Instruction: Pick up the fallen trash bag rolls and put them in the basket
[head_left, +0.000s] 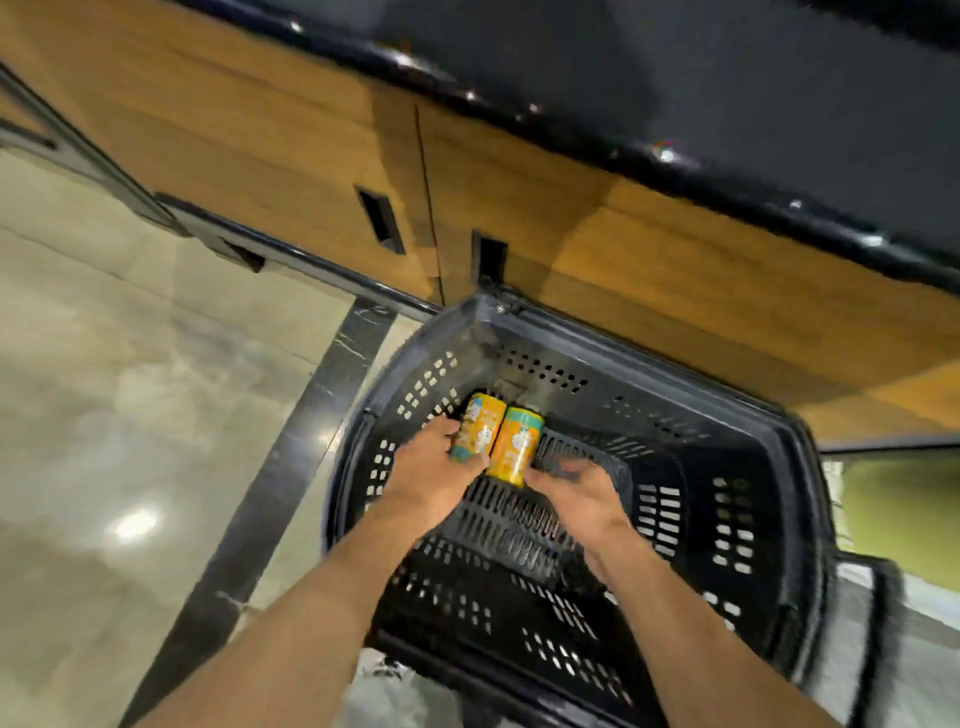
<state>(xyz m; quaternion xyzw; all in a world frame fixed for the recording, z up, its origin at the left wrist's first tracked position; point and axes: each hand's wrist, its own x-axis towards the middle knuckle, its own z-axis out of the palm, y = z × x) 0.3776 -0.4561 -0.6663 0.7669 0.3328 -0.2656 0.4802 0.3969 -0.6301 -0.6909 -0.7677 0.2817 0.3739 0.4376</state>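
Reaching down into the black perforated basket (769, 499), both hands are at two yellow-orange trash bag rolls that lie side by side, touching, near its far left corner. The left hand (434, 475) has its fingers curled around the left roll (478, 434), gripping it from the side. The right hand (582, 493) sits just beside the near end of the right roll (517, 447); its fingertips are blurred against the dark plastic, so I cannot tell whether they pinch that roll or merely rest spread against it. Both rolls look to be inside the basket already, lying on or close to its slotted floor, so this seems to be the setting-down step. What could go wrong from here: the rolls are round and would likely trundle across the floor if let go on a slant, and a knuckle catching the basket wall on the way out could nudge them apart. The basket stands on a pale polished floor (104, 415) against a wooden cabinet (597, 249), so it should not slide far. Each label shows a pale cartoon-like figure and a teal band at the near end, but motion blur leaves no brand or wording readable.
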